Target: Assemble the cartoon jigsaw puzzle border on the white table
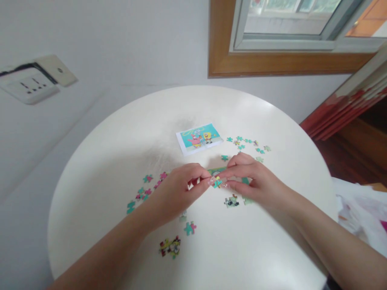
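Observation:
Both my hands meet over the middle of a round white table (121, 133). My left hand (178, 189) is closed in a pinch, its fingertips on a small puzzle piece (217, 183). My right hand (250, 179) is also closed, fingers pressed together on the same piece and on a strip of joined pieces (218, 170) just beyond it. A small reference picture card (198, 138) with cartoon figures lies beyond the hands.
Loose teal and pink pieces (145, 191) lie left of my hands, others (246, 143) at the far right. Joined clusters sit near me (171, 246) and under my right hand (231, 201). A wall socket (33, 82) is at left, a window (290, 36) behind.

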Tool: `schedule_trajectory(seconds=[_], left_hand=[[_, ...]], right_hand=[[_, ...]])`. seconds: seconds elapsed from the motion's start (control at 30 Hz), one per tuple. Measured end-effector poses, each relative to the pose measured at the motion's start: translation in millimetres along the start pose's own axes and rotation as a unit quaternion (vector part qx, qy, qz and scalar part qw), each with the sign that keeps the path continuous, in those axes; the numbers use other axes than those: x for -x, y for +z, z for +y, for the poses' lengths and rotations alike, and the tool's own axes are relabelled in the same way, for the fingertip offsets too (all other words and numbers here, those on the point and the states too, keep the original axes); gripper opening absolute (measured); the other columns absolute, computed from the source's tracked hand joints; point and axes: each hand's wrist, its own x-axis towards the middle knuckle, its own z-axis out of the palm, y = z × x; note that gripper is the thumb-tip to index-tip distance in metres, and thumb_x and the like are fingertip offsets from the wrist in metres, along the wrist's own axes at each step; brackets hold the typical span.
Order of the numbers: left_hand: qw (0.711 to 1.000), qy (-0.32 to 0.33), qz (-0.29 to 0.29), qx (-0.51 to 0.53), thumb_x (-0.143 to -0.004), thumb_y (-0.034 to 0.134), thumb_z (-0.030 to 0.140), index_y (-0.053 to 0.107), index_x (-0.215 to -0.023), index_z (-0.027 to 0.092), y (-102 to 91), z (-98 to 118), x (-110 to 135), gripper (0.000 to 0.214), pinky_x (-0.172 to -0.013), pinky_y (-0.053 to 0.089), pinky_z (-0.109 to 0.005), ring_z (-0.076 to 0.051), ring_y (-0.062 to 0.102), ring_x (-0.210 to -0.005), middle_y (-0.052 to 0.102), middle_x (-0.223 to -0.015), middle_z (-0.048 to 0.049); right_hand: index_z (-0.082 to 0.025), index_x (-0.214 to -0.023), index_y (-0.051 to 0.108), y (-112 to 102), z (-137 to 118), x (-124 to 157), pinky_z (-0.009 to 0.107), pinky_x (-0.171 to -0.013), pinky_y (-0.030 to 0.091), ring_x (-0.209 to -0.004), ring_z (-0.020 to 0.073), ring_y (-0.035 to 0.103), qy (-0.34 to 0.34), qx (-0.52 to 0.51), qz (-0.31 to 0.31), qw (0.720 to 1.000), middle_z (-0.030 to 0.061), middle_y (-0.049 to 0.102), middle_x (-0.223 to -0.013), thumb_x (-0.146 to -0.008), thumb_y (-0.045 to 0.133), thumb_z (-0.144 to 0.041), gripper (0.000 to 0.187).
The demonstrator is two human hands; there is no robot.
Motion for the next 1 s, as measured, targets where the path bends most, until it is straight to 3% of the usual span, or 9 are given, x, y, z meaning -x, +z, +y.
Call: schedule_trajectory(seconds=[0.4,0.7,1.0], left_hand=[[0.998,-0.044,0.052,0.011,-0.086,0.054,0.030,0.068,-0.074,0.021,10.0,5.7,3.5,0.021,-0.056,0.036,-0.024,-0.011,0.052,-0.059,0.062,-0.065,0.0036],[0.999,-0.019,0.021,0.031,-0.085,0.054,0.029,0.068,-0.074,0.021,14.6,12.5,3.9,0.020,-0.054,0.036,-0.022,-0.010,0.052,-0.058,0.061,-0.065,0.0037],[0.996,-0.060,-0.012,0.067,-0.084,0.057,0.034,0.070,-0.075,0.021,12.0,14.0,3.6,0.019,-0.053,0.034,-0.022,-0.010,0.049,-0.057,0.060,-0.063,0.0046]], right_hand=[[-0.019,-0.091,0.075,-9.0,-2.9,1.3,0.029,-0.078,0.044,-0.082,0.0136,0.056,0.043,-0.069,-0.044,0.996,0.0024,0.061,-0.081,-0.094,0.061,-0.023,0.015],[-0.019,-0.088,0.072,-11.3,6.2,3.5,0.031,-0.082,0.043,-0.079,0.0120,0.056,0.068,-0.123,-0.059,0.988,0.0006,0.061,-0.082,-0.094,0.061,-0.026,0.015],[-0.019,-0.086,0.071,-12.3,7.1,3.7,0.030,-0.080,0.044,-0.078,0.0117,0.056,0.071,-0.133,-0.055,0.987,0.0005,0.058,-0.081,-0.095,0.060,-0.026,0.016]])
